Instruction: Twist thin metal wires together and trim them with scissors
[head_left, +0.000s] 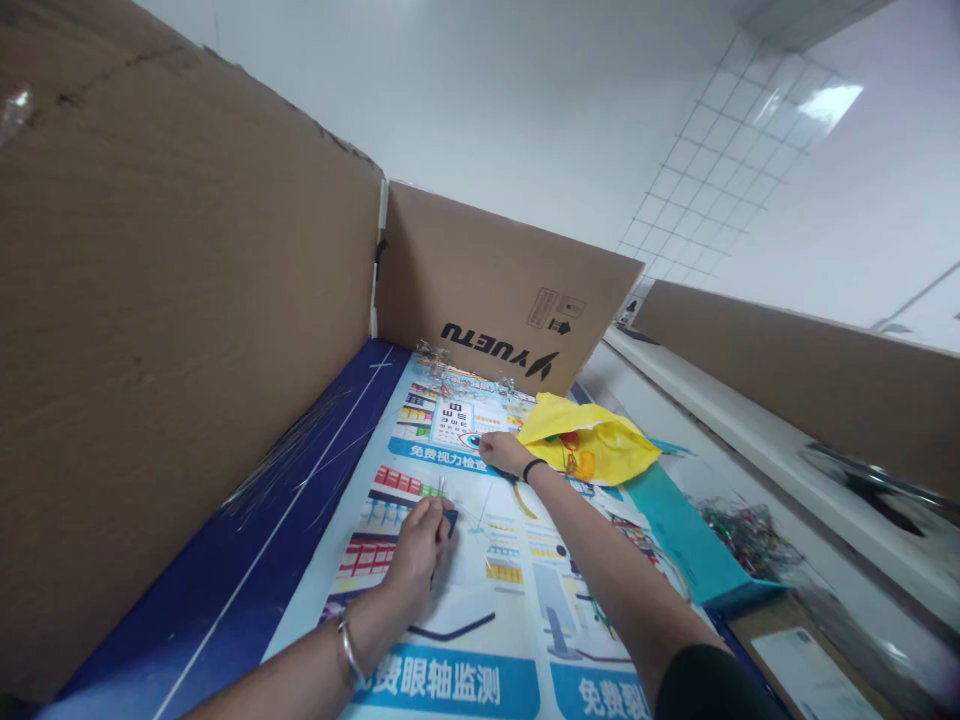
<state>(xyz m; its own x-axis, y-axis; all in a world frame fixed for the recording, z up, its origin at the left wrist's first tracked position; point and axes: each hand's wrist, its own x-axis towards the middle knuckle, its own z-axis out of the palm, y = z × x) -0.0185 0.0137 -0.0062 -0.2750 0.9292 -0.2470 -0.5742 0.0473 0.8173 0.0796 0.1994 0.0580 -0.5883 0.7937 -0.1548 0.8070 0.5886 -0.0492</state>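
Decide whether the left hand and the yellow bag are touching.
Apart: the head view shows the left hand nearer the camera, with printed sheet visible between it and the yellow bag.

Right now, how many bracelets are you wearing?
2: a silver bangle on the wrist of the left hand, and a thin black band on the wrist of the right hand. The dark sleeve could hide another.
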